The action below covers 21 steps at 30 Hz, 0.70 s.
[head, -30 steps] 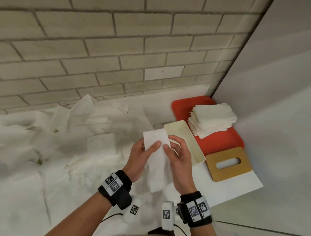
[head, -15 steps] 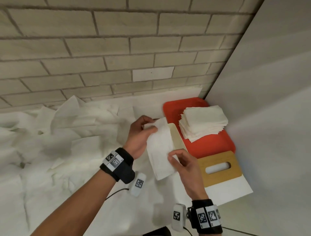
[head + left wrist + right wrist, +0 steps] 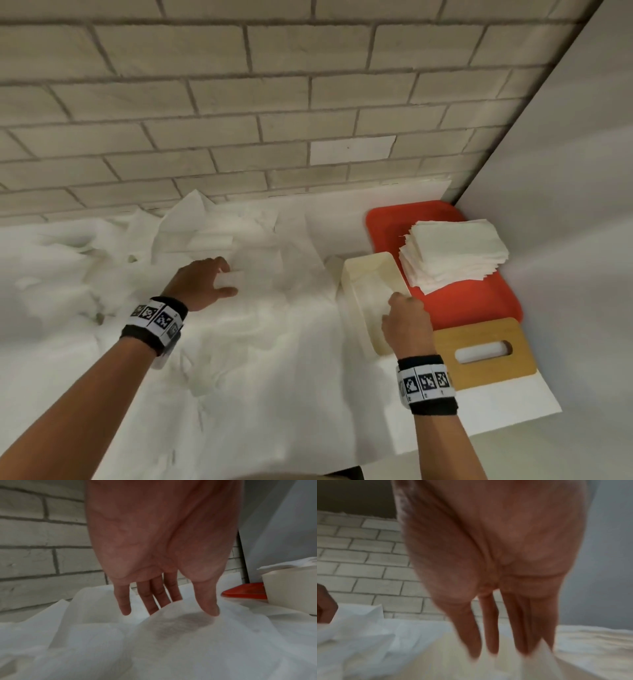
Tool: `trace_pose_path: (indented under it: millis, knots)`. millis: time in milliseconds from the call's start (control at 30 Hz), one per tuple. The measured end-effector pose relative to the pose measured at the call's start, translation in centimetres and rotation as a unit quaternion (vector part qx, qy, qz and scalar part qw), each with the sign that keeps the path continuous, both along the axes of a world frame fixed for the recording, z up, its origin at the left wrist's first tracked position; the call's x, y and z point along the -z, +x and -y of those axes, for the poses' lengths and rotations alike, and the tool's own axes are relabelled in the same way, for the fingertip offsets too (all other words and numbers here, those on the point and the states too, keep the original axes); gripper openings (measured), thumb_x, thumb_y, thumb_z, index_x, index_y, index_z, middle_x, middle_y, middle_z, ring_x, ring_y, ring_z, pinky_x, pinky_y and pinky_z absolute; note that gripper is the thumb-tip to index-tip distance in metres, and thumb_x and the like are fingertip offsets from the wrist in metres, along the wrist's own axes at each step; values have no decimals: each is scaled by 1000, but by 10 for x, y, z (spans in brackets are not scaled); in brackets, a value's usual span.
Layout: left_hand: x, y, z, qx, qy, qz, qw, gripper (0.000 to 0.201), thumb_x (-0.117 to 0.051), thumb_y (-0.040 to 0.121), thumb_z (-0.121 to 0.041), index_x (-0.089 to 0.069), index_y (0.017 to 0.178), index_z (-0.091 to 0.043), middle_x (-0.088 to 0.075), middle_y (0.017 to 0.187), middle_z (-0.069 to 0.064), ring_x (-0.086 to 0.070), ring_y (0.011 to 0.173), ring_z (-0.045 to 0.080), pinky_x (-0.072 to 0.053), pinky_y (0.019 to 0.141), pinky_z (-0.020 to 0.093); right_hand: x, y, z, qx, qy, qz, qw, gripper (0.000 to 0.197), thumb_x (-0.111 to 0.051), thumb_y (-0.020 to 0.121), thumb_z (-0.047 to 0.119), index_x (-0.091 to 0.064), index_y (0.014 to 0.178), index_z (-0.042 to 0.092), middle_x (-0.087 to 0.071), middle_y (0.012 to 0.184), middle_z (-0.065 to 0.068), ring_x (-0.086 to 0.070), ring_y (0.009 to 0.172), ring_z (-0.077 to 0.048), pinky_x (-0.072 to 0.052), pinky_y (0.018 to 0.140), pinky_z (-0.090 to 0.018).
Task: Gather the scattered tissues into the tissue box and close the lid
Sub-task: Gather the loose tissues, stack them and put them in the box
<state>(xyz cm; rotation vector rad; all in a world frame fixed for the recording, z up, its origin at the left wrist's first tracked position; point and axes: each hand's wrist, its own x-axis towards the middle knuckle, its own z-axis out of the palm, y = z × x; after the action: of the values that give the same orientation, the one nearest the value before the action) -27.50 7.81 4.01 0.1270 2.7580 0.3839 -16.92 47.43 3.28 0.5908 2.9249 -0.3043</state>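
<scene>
The cream tissue box stands open beside the red tray. My right hand is over its near end, straight fingers pointing down and pushing a folded white tissue into it. The wooden lid, with an oval slot, lies flat to the right of that hand. My left hand is out on the scattered tissues; thumb and fingers pinch a raised fold of one tissue. How full the box is stays hidden behind my right hand.
A red tray in the back right corner carries a neat stack of folded tissues. A brick wall runs along the back and a plain grey wall closes the right side. Loose tissues cover the tabletop to the left.
Both hands held one tissue before. The right hand has carried it down into the box, while the left hand let go and moved left onto the scattered pile to pinch another.
</scene>
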Motion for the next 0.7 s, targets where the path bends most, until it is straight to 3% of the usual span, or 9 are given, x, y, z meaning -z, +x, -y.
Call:
trace_pose_path:
  millis: [100,167,267,367,433,500,533,600,700]
  knots:
    - [2,7,11,-3,70,-19,997,19,-79,94,-37,-63,95,-25,-69,94,-3,-69,95,28,-54,83,41,-17,-12,45,-35,-22,-182,982,22,-69,96,6,-71,118,6,-71,111,-16,-66,104,-33,-52,82,-36]
    - [-7,12,10,-13,130,-28,991,20,-74,98,-33,-59,91,-23,-66,84,0,-64,82,24,-50,74,37,-21,-34,92,-71,-165,-218,959,13,-71,97,17,-71,109,12,-75,101,-11,-69,94,-28,-50,79,-32]
    - [-30,25,8,-39,218,-68,973,24,-68,102,-29,-48,91,-24,-56,73,-1,-50,62,16,-40,60,32,-1,-77,156,-95,-369,-118,917,15,-69,100,33,-66,114,30,-76,111,3,-72,101,-18,-57,95,-37]
    - [-39,51,15,-135,372,-78,915,25,-68,101,-15,-44,97,-18,-57,75,3,-48,53,6,-38,48,26,19,-107,199,-141,-407,-3,903,23,-63,104,41,-68,127,42,-74,117,8,-71,113,-18,-54,102,-31]
    - [-28,75,24,-176,441,-57,878,32,-72,99,-11,-42,106,-21,-65,99,11,-64,78,12,-50,58,31,26,-120,214,-135,-375,-19,917,19,-69,100,35,-79,115,31,-80,111,4,-74,110,-18,-50,94,-22]
    - [-7,100,32,-177,466,-23,867,45,-73,97,-7,-37,116,-25,-60,124,8,-65,108,22,-57,79,40,28,-128,222,-107,-362,-67,924,13,-74,96,26,-84,103,20,-83,105,2,-75,105,-19,-52,96,-25]
    - [4,111,34,-173,475,-5,863,48,-72,97,-4,-36,120,-25,-58,130,3,-63,115,22,-58,85,42,29,-131,223,-91,-371,-85,920,11,-76,95,23,-84,100,17,-83,103,1,-75,103,-19,-53,99,-29]
    - [27,131,35,-148,471,32,869,46,-69,97,0,-43,126,-25,-56,131,-7,-59,118,19,-53,94,37,31,-136,225,-62,-363,-125,921,7,-76,93,20,-80,98,18,-81,101,-1,-73,101,-21,-53,99,-34]
    - [60,153,35,-100,418,69,900,44,-63,96,2,-65,124,-32,-64,132,-18,-56,129,10,-38,114,31,40,-134,229,-26,-351,-93,932,25,-70,97,38,-65,118,26,-70,115,-6,-51,109,-21,-42,97,-34]
